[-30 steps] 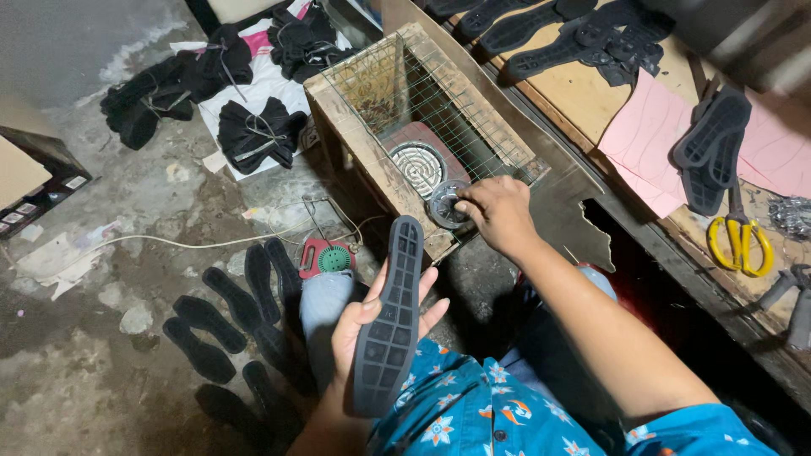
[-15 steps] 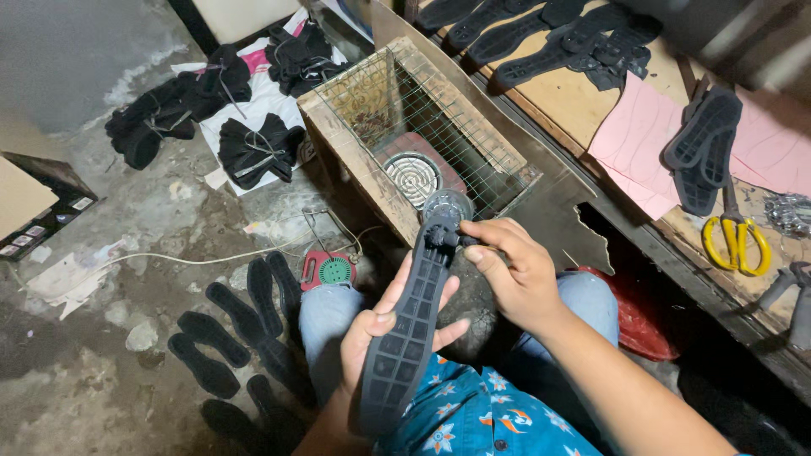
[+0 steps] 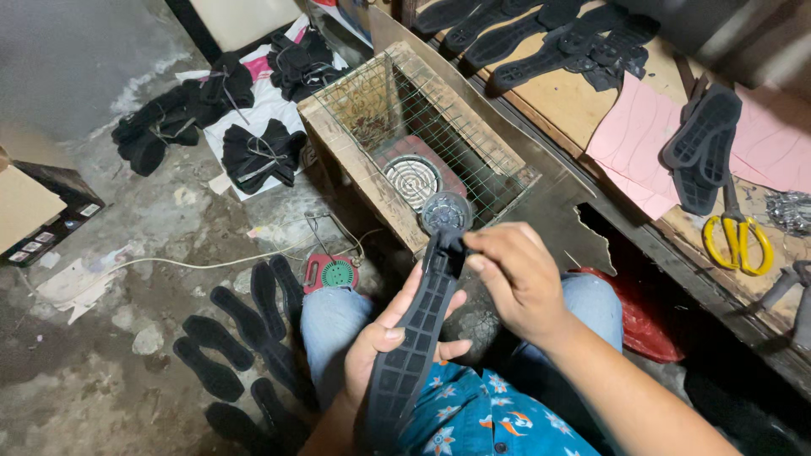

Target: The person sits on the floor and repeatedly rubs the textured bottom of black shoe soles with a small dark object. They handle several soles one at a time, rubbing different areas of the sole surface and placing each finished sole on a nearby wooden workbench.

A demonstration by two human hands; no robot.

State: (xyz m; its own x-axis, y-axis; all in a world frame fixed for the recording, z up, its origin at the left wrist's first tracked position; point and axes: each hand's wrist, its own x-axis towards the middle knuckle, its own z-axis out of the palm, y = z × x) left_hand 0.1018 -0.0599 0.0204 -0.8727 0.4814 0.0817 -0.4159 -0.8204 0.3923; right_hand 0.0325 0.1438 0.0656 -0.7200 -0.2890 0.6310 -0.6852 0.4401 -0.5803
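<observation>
Now the left hand [image 3: 384,346] still grips the black ridged rubber shoe sole [image 3: 414,338], raised higher, while the right hand [image 3: 515,279] pinches its far tip beside the round grey tin [image 3: 445,211].

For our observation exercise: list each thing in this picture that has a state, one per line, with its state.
Left hand: gripping the shoe sole.
Right hand: pinching the sole's top end.
Shoe sole: held up, tread facing up.
Round tin: open, on the box edge.
Scissors: closed, lying flat.
Heater coil: not glowing.
</observation>
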